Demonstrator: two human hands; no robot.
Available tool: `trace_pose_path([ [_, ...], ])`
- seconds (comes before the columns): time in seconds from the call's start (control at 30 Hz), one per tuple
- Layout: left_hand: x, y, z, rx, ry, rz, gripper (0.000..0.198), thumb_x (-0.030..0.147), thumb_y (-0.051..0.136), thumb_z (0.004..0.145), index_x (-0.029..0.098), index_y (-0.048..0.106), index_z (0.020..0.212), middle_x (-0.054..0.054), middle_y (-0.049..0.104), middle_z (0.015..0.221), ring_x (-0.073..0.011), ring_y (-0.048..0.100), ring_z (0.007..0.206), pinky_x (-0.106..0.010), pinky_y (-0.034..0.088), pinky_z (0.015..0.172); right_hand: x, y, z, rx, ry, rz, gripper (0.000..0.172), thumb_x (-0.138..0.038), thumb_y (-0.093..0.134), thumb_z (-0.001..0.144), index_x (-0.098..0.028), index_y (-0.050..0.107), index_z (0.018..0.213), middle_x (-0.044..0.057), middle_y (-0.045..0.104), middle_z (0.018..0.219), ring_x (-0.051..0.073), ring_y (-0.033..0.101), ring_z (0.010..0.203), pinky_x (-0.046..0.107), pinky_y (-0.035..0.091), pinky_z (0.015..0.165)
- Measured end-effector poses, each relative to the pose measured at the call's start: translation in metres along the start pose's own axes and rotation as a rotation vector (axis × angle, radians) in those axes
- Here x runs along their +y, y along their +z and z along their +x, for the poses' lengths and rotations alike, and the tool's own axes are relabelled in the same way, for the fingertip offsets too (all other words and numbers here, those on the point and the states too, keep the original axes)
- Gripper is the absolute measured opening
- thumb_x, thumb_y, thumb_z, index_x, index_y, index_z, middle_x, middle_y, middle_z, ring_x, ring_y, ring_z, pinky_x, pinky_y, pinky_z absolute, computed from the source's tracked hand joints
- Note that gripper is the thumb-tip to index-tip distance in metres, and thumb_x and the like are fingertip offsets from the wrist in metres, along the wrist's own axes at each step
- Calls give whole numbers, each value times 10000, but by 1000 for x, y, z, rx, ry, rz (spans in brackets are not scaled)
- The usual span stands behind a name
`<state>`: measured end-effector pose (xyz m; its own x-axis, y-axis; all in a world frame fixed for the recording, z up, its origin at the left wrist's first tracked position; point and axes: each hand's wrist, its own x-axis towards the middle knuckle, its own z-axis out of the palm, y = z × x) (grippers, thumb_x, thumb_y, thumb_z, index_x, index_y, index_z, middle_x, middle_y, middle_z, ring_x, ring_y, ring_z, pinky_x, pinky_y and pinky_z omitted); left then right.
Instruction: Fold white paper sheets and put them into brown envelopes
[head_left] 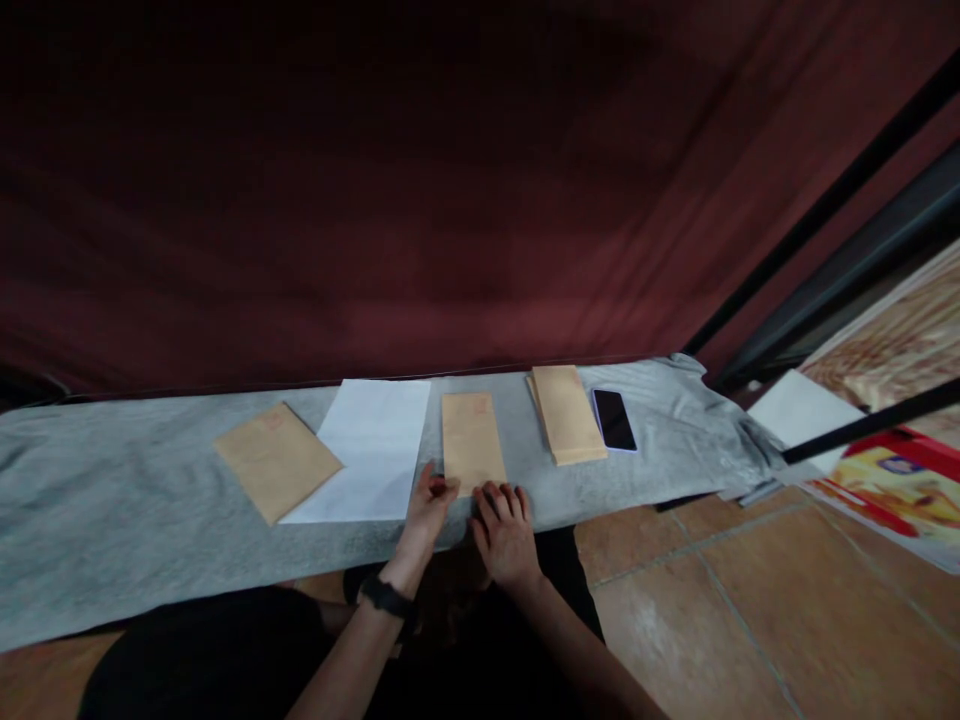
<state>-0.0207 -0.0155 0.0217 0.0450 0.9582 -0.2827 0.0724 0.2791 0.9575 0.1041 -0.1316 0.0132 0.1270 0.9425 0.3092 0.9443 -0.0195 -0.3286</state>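
A brown paper envelope (472, 438) lies upright in front of me on the grey cloth, a faint red print at its top right. My left hand (430, 505), with a dark band on the wrist, pinches the envelope's lower left corner between thumb and fingers. The fingers of my right hand (506, 530) rest flat along its lower right edge. To the left, another brown envelope (277, 458) lies tilted over the corner of a sheet of white paper (379, 440). Further right sits a stack of brown envelopes (568, 412).
A phone (614, 420) with a pale purple edge lies beside the stack. The narrow bench (150, 540) wears a grey cloth and backs onto a dark red curtain (465, 200). At right are black bars (832, 200), a colourful box (892, 480) and a tiled floor (675, 630).
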Motion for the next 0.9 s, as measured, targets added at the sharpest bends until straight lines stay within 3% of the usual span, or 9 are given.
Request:
trace_pose_path([
  [0.1, 3, 3, 1, -74, 40, 54, 415, 188, 735, 664, 160, 675, 1074, 7, 705, 737, -197, 680, 722, -350, 552, 779, -1, 0, 3, 24, 3, 10, 485, -312, 528, 994, -256, 521, 1476, 74, 597, 1430, 295, 482, 1323, 540, 270, 1205],
  [0.2, 10, 7, -5, -128, 108, 76, 255, 201, 665, 687, 163, 676, 939, -31, 738, 830, -207, 690, 790, -359, 553, 822, -4, -2, 11, 39, 38, 8, 512, -250, 550, 961, -255, 508, 1472, 87, 630, 1367, 295, 542, 1251, 520, 337, 1170],
  [0.3, 25, 14, -16, -190, 184, 95, 198, 221, 630, 717, 175, 667, 906, -34, 739, 867, -206, 694, 850, -356, 552, 860, -3, -9, 25, 49, 130, -16, 464, -217, 535, 967, -257, 536, 1430, 99, 663, 1277, 257, 645, 1088, 401, 493, 1004],
  [0.37, 38, 18, -25, -246, 256, 122, 185, 258, 633, 758, 188, 667, 926, -36, 738, 887, -208, 698, 874, -357, 559, 864, 1, -16, 36, 54, 202, 44, 398, -201, 495, 982, -261, 589, 1365, 90, 690, 1194, 221, 692, 936, 330, 533, 852],
  [0.47, 49, 25, -37, -268, 359, 119, 329, 370, 647, 832, 214, 649, 1122, -87, 709, 1198, -238, 664, 1137, -358, 552, 939, 8, -23, 49, 132, 384, 498, 258, -272, 488, 983, -217, 709, 1103, 85, 725, 1005, 207, 693, 813, 305, 525, 752],
  [0.57, 43, 29, -41, -180, 336, 99, 522, 449, 636, 861, 229, 545, 1326, -127, 557, 1466, -259, 553, 1338, -359, 538, 988, 7, -23, 55, 204, 590, 1028, 357, -483, 539, 939, -191, 672, 782, 56, 692, 748, 194, 657, 692, 305, 533, 665],
  [0.63, 31, 30, -39, -161, 250, 82, 604, 460, 630, 857, 197, 484, 1381, -160, 616, 1387, -267, 631, 1238, -375, 561, 940, 1, -20, 54, 201, 706, 1320, 393, -569, 648, 847, -194, 631, 728, 18, 658, 664, 168, 635, 626, 290, 539, 625],
  [0.73, 16, 27, -33, -202, 145, 50, 724, 452, 657, 815, 147, 432, 1432, -111, 755, 1045, -251, 737, 938, -374, 591, 800, -11, -14, 47, 195, 860, 1694, 412, -521, 854, 653, -201, 601, 711, -12, 651, 649, 154, 651, 625, 286, 566, 661],
  [0.9, 10, 14, -18, -236, 82, 147, 715, 404, 668, 759, 132, 502, 1398, 2, 717, 722, -201, 702, 645, -301, 541, 593, -13, -7, 35, 46, 871, 1778, 424, -531, 856, 644, -201, 601, 725, 42, 717, 735, 226, 741, 752, 368, 608, 752],
])
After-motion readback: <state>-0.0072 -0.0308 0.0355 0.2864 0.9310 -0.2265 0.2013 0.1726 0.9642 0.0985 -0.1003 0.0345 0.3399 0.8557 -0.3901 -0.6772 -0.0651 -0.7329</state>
